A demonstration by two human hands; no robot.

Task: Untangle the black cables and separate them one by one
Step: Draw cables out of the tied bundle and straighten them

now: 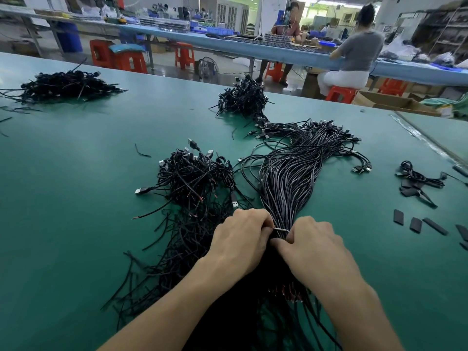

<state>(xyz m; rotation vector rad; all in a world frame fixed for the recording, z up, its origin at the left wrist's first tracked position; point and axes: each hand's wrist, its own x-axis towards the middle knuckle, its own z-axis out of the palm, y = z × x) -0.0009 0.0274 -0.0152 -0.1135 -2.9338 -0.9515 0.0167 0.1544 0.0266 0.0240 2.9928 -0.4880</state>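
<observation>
Black cables point(288, 181): bundle's neck sits between my hands.
Left hand point(240, 239): fingers curled, pinching the pale tie point(280, 230).
Right hand point(312, 245): pinching its other end.

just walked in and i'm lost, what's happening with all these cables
A person is sorting black cables on a green table. The left hand and right hand meet at the near end of a big cable bundle, and both appear to pinch a thin pale tie across it. The bundle is not yet separated. A tangled heap lies just left of it, and more cable piles sit farther back.
</observation>
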